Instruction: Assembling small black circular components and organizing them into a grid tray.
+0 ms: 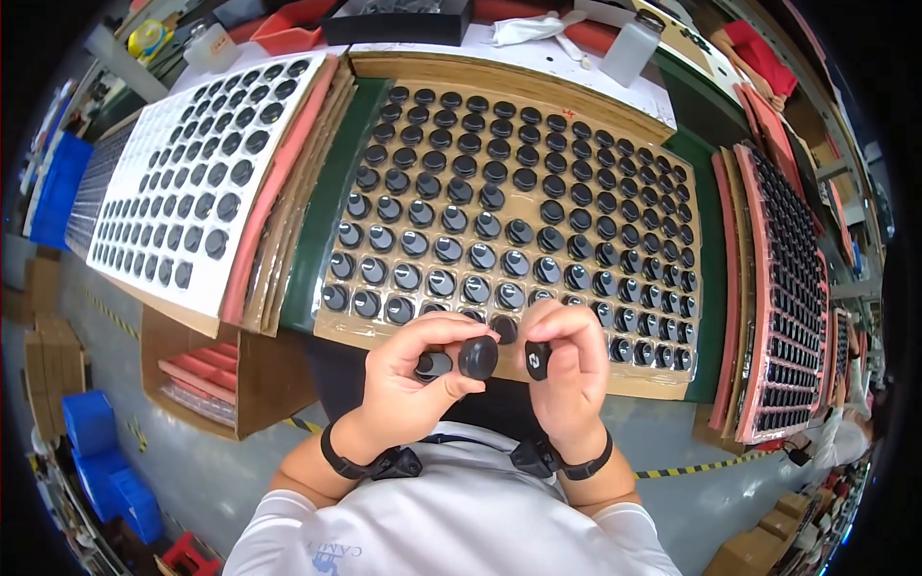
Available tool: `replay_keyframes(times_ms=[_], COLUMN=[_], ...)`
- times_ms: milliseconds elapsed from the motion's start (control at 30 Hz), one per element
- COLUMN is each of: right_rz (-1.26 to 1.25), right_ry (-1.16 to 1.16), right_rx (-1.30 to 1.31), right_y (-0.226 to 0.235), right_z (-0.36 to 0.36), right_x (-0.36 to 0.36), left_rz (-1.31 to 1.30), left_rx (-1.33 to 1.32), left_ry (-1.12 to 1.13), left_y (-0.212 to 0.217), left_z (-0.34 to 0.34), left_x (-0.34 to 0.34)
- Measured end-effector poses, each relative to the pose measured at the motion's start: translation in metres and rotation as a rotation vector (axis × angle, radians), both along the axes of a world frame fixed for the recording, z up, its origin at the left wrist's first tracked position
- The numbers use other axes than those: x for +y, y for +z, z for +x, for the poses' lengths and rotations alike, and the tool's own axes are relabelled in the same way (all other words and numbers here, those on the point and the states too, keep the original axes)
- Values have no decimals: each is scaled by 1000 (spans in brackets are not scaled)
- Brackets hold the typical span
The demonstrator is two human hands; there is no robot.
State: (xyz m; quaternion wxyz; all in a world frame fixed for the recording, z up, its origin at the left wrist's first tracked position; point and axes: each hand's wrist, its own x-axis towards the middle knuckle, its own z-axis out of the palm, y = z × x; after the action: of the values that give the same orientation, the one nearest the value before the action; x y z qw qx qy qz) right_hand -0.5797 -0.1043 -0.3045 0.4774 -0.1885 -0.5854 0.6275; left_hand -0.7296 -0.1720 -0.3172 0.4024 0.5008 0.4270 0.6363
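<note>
Between thumb and forefinger my left hand point(392, 389) grips a round black cap point(478, 358). A second black piece point(435, 365) with a glossy slanted face sits within the curl of the same hand. My right hand point(576, 384), close beside it, pinches a small black disc-like part point(538, 361) with a white mark on its face. The held cap and the disc are apart. Just beyond both hands lies a clear plastic tray over brown cardboard point(521, 205), filled with rows of black round caps point(481, 255). My fingers hide some of its near row.
At left, a white tray point(144, 130) of black caps tops a stack of pink and brown sheets. Another stack with a pink tray point(759, 288) stands at right. Behind are a white bottle point(631, 50) and a black box point(403, 24). An open carton point(279, 384) sits lower left.
</note>
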Motion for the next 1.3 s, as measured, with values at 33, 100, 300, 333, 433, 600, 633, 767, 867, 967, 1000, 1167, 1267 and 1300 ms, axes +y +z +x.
replay_keyframes(times_ms=[33, 100, 300, 333, 433, 600, 633, 767, 867, 967, 1000, 1167, 1267, 1300], right_rz=[138, 279, 561, 560, -139, 346, 215, 125, 473, 16, 15, 150, 175, 37], right_ry=[-47, -39, -96, -93, 90, -24, 26, 86, 9, 109, 110, 83, 99, 91], right_rx=[-84, -167, -360, -363, -12, -202, -108, -33, -252, 80, 78, -92, -58, -65], right_y=[2, 3, -1, -2, -6, -9, -8, -7, -7, -8, -8, -6, -4, 1], right_z=[1, 5, 1, 1, 2, -1, 0, -2, -4, -1, -1, -5, -4, -5], right_x=[1, 9, 9, 7, 0, 3, 3, 4, 5, 2, 1, -1, -1, -5], left_rz=[32, 48, 132, 129, 132, 164, 155, 144, 161, 144, 143, 130, 119, 115], left_rx=[81, 166, 381, 377, 300, 354, 332, 291, 295, 290, 288, 259, 262, 247], left_ry=[20, 67, 161, 162, 113, 134, 125, 111, 115, 84, 86, 77, 87, 73], left_y=[2, 8, 9, 8, 8, 7, 7, 7, 7, 7, 7, 5, 5, 5], left_z=[-1, 2, 5, 5, 3, 1, 1, 0, 0, -2, -3, -5, -5, -7], left_x=[-1, -4, -6, -5, -5, -4, -4, -5, -4, -5, -5, -6, -6, -6])
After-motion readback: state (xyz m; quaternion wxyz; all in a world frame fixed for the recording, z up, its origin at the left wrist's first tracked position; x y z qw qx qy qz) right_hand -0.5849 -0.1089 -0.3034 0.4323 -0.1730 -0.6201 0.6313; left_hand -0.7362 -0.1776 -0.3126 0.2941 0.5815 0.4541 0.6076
